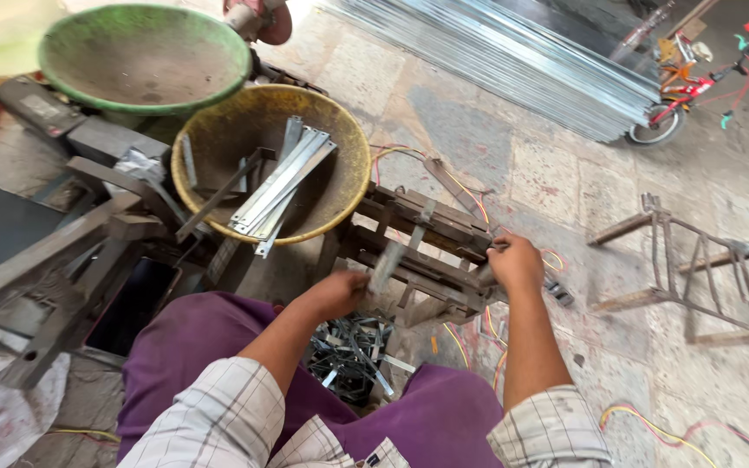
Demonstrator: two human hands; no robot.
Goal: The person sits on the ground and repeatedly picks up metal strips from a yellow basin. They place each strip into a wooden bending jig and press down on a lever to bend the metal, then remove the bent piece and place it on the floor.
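Left hand [340, 293] grips flat metal strip [385, 267] — right hand [516, 263] on rusty jig [426, 238].

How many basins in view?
2, maybe more. Green basin at top left, with nothing visible inside; yellow basin just below-right of it, holding metal strips. A green edge at far left may be a third.

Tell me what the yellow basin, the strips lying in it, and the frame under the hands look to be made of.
Yellow basin: probably plastic; matte, stained brown inside, rim scuffed.
Strips: thin sheet metal, likely galvanised or bare steel; flat, pale grey with bright glints.
Frame: seems rusty iron or steel bars, dull brown, though partly wood is possible.
Left hand holds a blurred grey strip; right hand rests on the frame.
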